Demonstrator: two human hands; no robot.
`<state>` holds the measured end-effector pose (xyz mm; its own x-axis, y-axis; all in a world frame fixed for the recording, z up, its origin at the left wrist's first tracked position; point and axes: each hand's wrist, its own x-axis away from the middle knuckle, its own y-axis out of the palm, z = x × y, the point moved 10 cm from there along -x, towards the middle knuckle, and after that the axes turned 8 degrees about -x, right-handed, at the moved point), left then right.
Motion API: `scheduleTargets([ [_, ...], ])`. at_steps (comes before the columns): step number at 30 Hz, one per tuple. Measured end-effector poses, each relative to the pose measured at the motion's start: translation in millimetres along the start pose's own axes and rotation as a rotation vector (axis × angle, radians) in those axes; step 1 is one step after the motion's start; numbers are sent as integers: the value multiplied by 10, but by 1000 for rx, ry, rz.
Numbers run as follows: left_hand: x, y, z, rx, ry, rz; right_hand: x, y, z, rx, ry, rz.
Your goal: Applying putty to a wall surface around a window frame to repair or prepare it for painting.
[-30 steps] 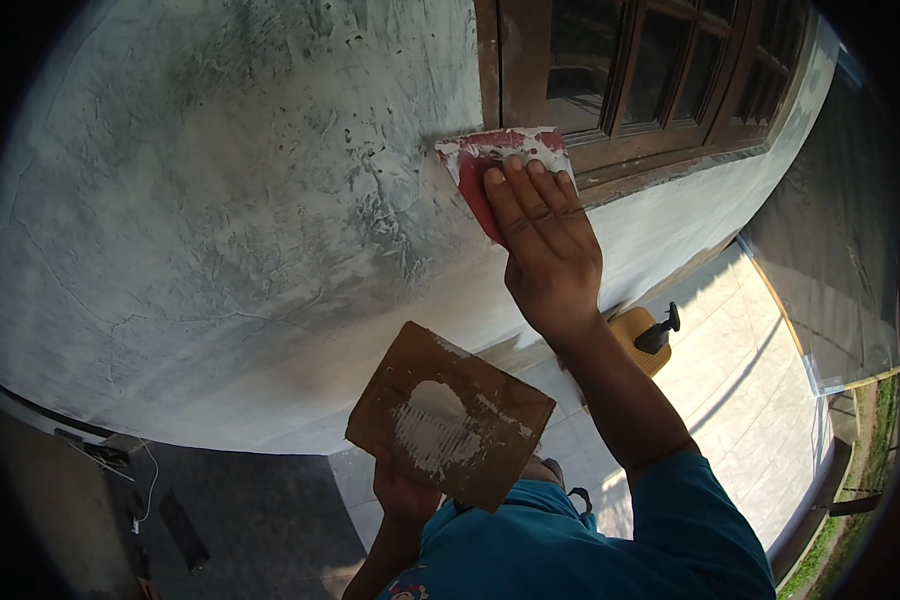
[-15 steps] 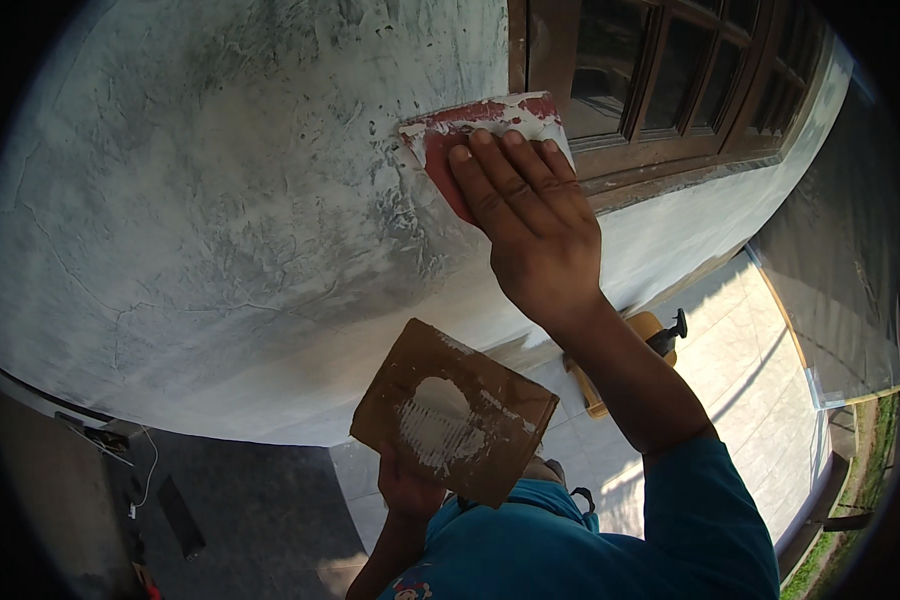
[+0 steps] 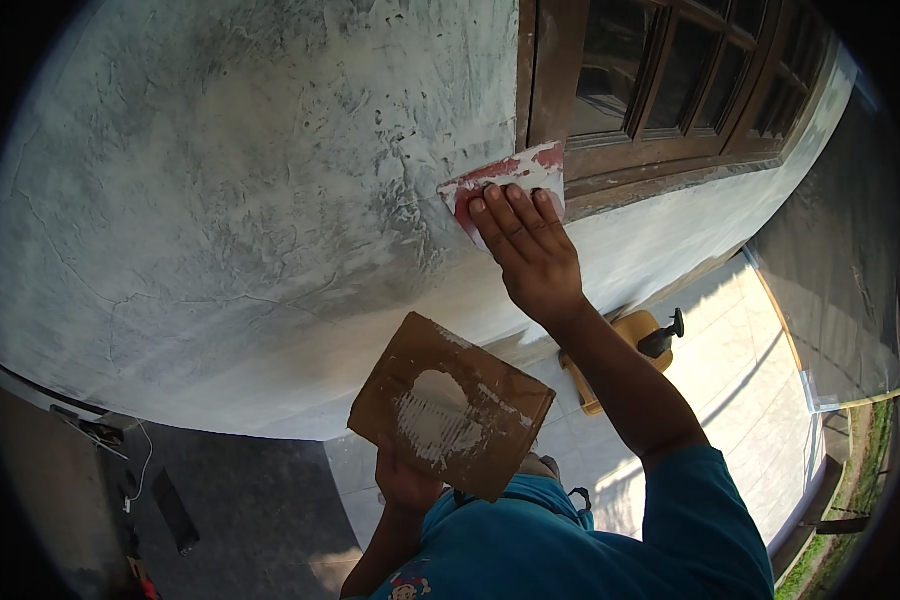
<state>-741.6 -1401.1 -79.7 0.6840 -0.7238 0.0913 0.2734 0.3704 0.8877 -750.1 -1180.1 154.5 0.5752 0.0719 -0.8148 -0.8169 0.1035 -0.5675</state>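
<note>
My right hand (image 3: 533, 252) presses a red scraper (image 3: 500, 181), its blade smeared with white putty, against the grey patchy wall (image 3: 240, 190). The scraper sits beside the lower left corner of the brown wooden window frame (image 3: 660, 160). Its fingers lie over the tool's face, and the thumb is hidden. Lower down, my left hand (image 3: 406, 484) grips the near edge of a brown cardboard piece (image 3: 390, 375), held apart from the wall. A patch of white putty (image 3: 440, 410) with ridged marks lies on the cardboard.
Below my right forearm, a yellow-brown stool (image 3: 634, 326) stands on the pale tiled floor (image 3: 740, 370) with a dark spray bottle (image 3: 662, 334) on it. At lower left, a white cable (image 3: 148, 460) and a dark flat object (image 3: 177, 512) lie on grey flooring.
My right hand and the scraper have moved down the wall, close by the window frame's corner. The left hand and the cardboard have hardly shifted.
</note>
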Motion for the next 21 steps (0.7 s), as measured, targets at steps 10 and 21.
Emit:
scheduleTargets([
  [10,-38,-37,51,-32,11,15,-54,-262,99,-23,76,103],
  [21,-9,16,23,-54,-11,-9,55,-348,51,-39,112,139],
])
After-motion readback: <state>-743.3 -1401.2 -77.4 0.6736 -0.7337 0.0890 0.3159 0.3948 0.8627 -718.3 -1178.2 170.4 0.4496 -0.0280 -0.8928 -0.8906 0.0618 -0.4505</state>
